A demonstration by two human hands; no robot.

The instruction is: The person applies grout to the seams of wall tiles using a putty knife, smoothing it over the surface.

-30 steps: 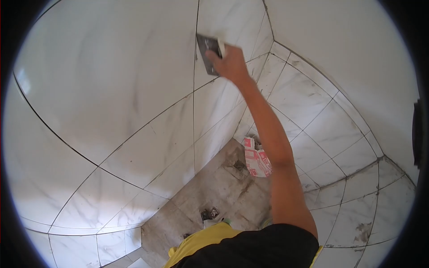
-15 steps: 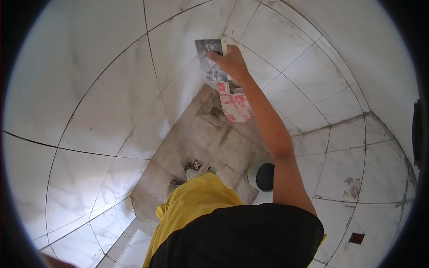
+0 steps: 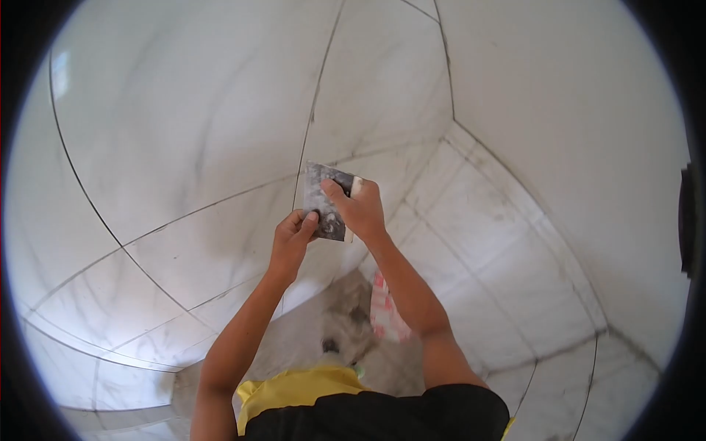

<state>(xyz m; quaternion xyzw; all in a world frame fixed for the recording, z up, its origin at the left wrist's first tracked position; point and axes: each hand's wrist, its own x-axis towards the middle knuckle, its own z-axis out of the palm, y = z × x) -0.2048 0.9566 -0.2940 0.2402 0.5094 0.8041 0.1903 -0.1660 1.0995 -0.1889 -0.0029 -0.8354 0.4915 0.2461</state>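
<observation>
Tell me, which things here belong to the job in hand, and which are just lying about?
Part of the job:
smeared scraper
right hand, gripping it
left hand, touching it
tiled wall beyond it, probably

Seemingly just lying about:
red-and-white bag on the floor

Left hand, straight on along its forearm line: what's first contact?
The dark flat tool: the left hand has its thumb on that face. Beyond it, probably the tiled wall, though depth from this one view is unclear.
</observation>
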